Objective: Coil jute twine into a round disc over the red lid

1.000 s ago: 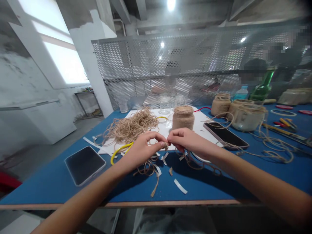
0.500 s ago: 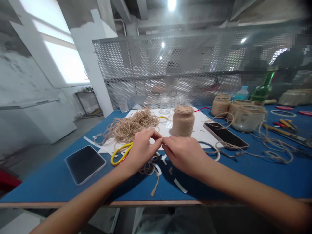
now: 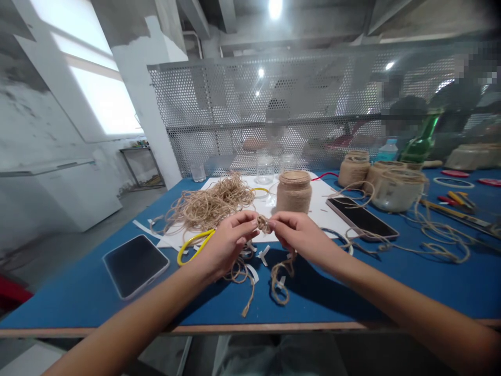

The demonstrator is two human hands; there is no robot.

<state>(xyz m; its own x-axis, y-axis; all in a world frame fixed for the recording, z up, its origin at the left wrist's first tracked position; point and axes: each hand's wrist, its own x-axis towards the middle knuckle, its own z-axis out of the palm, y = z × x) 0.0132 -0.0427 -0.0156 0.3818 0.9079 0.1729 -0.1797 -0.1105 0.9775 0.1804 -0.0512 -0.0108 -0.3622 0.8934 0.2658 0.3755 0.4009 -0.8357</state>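
Note:
Between my fingertips, just in front of a twine-wrapped jar [image 3: 294, 194], is a small tangle of jute twine [image 3: 263, 225]. My left hand [image 3: 231, 241] pinches its left side, and my right hand [image 3: 299, 233] pinches the right side. A loop of the twine hangs below my right hand and reaches the blue table. More loose twine [image 3: 249, 293] lies under my left hand among white paper strips [image 3: 263, 255]. A yellow ring [image 3: 185, 254] shows beside my left wrist, partly hidden behind it. Past my left hand lies a large heap of twine [image 3: 217, 201].
A tablet-like dark device [image 3: 136, 265] lies at left, a phone [image 3: 362, 218] at right. Further right are wrapped jars [image 3: 354, 168], a glass jar [image 3: 398, 193], a green bottle [image 3: 425, 140] and tools [image 3: 460, 209]. A perforated metal screen [image 3: 230, 104] stands behind the table.
My hands have parted slightly, and a twine tangle now shows between the fingertips. A twine loop has come into view below my right hand.

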